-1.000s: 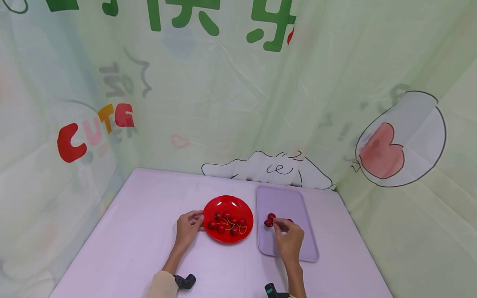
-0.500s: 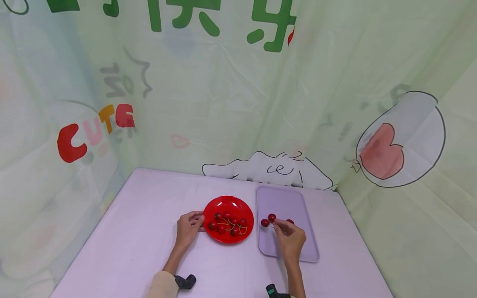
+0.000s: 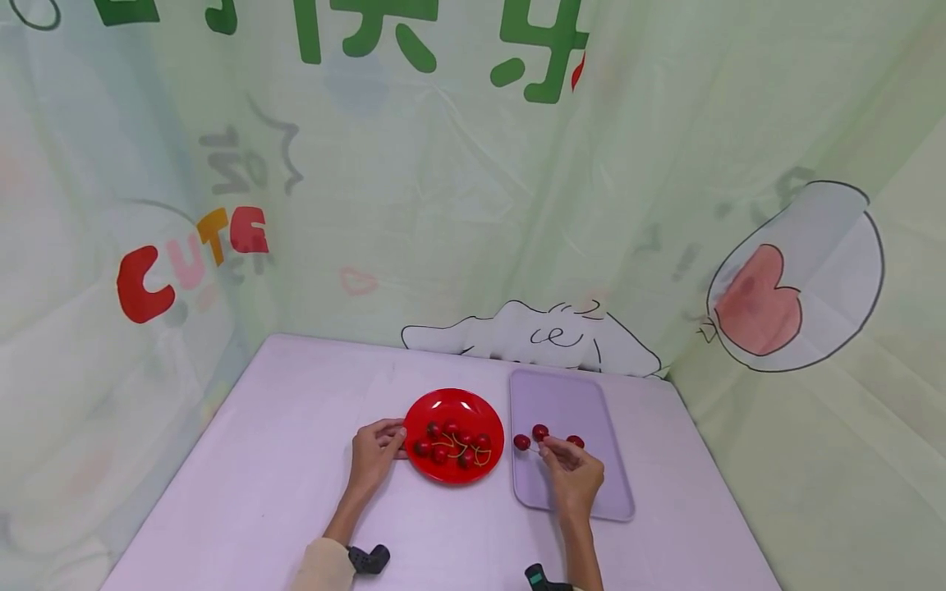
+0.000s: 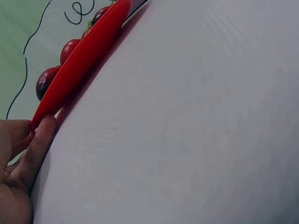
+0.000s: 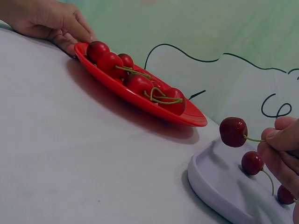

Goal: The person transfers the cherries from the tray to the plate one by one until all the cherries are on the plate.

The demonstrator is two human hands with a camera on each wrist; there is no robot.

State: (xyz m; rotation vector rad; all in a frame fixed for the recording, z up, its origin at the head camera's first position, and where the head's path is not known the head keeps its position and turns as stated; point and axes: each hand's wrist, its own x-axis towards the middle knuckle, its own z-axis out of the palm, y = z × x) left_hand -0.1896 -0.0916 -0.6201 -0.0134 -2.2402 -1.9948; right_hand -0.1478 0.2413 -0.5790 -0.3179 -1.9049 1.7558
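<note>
My right hand (image 3: 575, 480) pinches the green stem of a dark red cherry (image 5: 233, 132) between thumb and fingertip. That cherry hangs out sideways to the left, raised above the lilac tray (image 3: 556, 392). Two more stemmed cherries lie on the tray: one beside my fingertips (image 5: 252, 163), another farther right (image 3: 576, 442). On the left, my left hand (image 3: 372, 451) grips the rim of a red plate (image 3: 452, 402). The left wrist view shows thumb and fingers at the plate's edge. Several cherries (image 5: 138, 85) with green stems sit in the plate.
Both plate and tray stand on a table with a pale lilac cloth (image 3: 318, 386). The plate is left of the tray, with a narrow gap between them. Printed fabric (image 3: 458, 205) hangs behind the table and along both sides.
The pinched cherry has swung left, away from the cherry lying on the tray, and the right hand has shifted slightly. My left hand and the plate have stayed in place.
</note>
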